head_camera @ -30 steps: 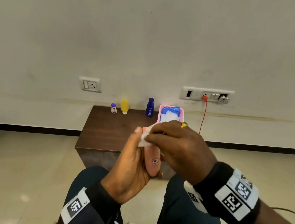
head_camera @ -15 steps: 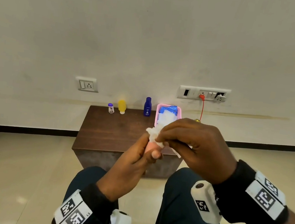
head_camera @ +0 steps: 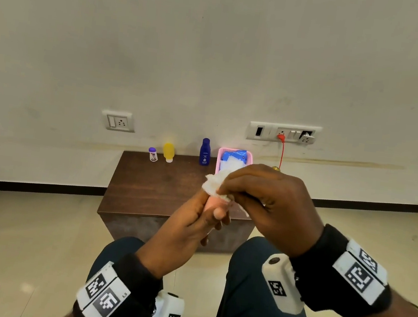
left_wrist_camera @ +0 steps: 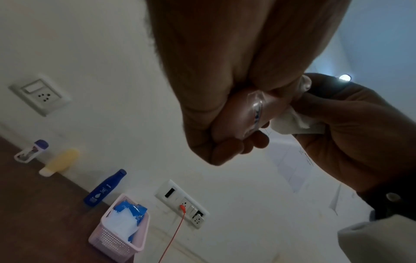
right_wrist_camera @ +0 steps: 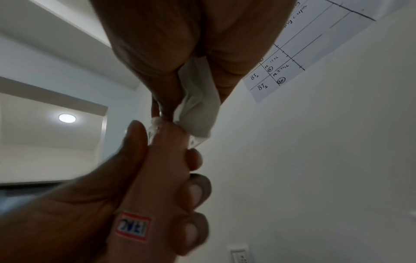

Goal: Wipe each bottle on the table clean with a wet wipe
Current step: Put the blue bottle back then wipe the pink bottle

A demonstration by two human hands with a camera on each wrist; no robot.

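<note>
The pink bottle (right_wrist_camera: pixel 157 178) is held up off the table, above the person's lap, so all its sides can be reached. The left hand (head_camera: pixel 182 234) is wrapped around its lower body, fingers curled tight, which leaves the clear crimped end free. The right hand (head_camera: pixel 268 205) pinches a bunched wet wipe (head_camera: pixel 214 184) between thumb and fingers and presses it against that exposed end, seemingly the part being cleaned now. Behind, on the brown table (head_camera: pixel 151 190), the blue bottle (head_camera: pixel 205 152), yellow bottle (head_camera: pixel 168 152) and small white bottle (head_camera: pixel 153 154) stand in a row by the wall, likely awaiting their turn. Just beside the blue bottle, the pink basket (left_wrist_camera: pixel 112 238) keeps the wipe pack within reach.
</note>
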